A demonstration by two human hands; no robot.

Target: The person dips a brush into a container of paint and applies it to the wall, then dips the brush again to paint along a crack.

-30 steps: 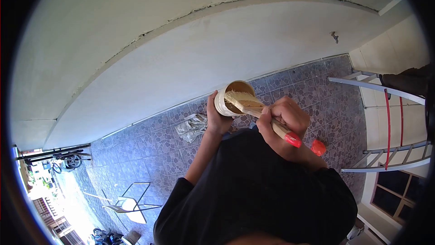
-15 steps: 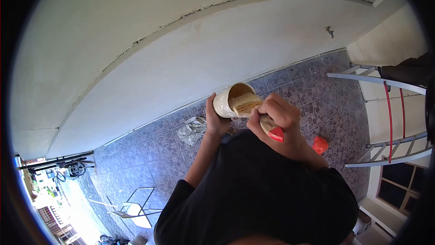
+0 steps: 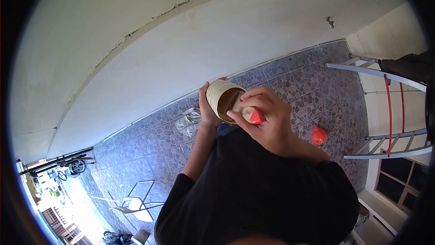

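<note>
My left hand [image 3: 209, 111] is wrapped around the outside of a cream paint can [image 3: 218, 92], which is tilted with its mouth facing my right hand. My right hand [image 3: 270, 114] grips a paintbrush [image 3: 247, 112] by its pale handle, which has a red end. The brush's bristle end reaches into the can, where its tip is hidden by the rim and my fingers. Brownish paint stains coat the can's inner wall.
A crumpled cloth [image 3: 188, 122] and a red plastic bag [image 3: 319, 136] lie on the tiled floor [image 3: 312, 95]. At right stands a ladder [image 3: 376, 72] with a person's leg [image 3: 404, 68] on it. A chair [image 3: 136, 204] is at lower left; a tap [image 3: 330, 23] sticks out from the white wall [image 3: 204, 41].
The brush has gone deeper into the can, its bristles now out of sight. The can has shifted slightly left and turned its mouth more towards me.
</note>
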